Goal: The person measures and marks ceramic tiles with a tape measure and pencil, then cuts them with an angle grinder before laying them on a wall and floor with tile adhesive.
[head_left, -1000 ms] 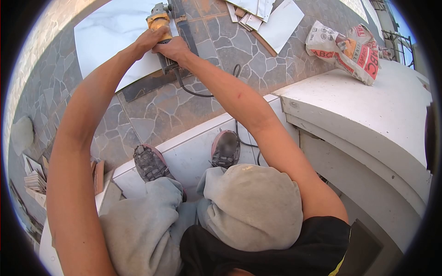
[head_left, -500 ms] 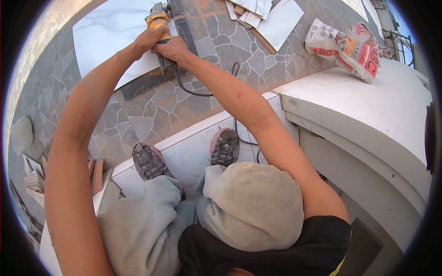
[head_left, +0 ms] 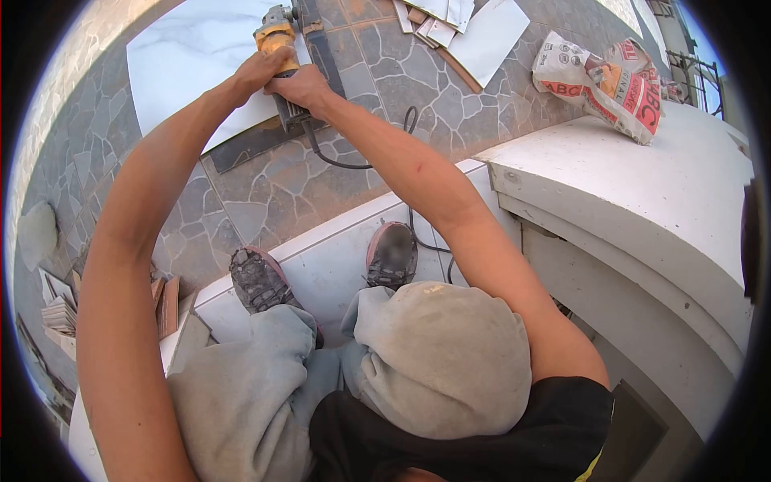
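A yellow and black angle grinder [head_left: 277, 38] is at the top of the head view, by the right edge of a large white marbled tile [head_left: 181, 76]. My left hand [head_left: 263, 69] wraps round the grinder's body near its front. Just behind it, my right hand [head_left: 303, 87] is closed round the rear part of the same tool. A black power cord [head_left: 337, 161] leaves the grinder's back end and curves to the right. Beneath the tile and beside it lie dark flat strips [head_left: 249, 147]. The disc is hidden.
Cut tile pieces [head_left: 486, 44] lie at the upper right. A red and white bag [head_left: 598, 84] rests on the curved white ledge [head_left: 642, 169]. My shoes [head_left: 392, 255] are on a white tiled step [head_left: 333, 265]. Stacked tile offcuts [head_left: 60, 317] stand at the far left.
The right shoe has shifted very slightly. Both hands and the grinder show no visible movement.
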`<state>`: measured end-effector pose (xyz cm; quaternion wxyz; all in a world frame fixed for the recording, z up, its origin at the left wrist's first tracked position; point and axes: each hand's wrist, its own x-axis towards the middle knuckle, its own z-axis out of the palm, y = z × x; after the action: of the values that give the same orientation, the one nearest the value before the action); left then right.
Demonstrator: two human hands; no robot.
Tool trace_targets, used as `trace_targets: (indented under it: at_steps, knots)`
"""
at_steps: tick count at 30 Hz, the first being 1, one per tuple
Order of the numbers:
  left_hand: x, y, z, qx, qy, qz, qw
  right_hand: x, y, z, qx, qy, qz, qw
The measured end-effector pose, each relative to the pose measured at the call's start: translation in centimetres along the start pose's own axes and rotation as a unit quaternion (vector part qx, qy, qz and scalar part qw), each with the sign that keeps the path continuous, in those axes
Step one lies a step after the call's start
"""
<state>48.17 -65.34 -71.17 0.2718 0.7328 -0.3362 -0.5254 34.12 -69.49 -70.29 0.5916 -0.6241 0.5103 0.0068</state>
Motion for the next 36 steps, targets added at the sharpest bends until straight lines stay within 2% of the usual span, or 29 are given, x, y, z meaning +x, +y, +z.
trace_targets:
  at_steps: [19,36]
  knots:
    - [-0.3,-0.6,0.6,-0.020,0.001,-0.020,1.000,-0.1,1.1,0.3,0.010,0.001,-0.002,1.000]
    - [-1.9,-0.6,1.6,0.010,0.002,0.025,1.000,-1.4,1.8,0.2,-0.022,0.009,-0.007,1.000]
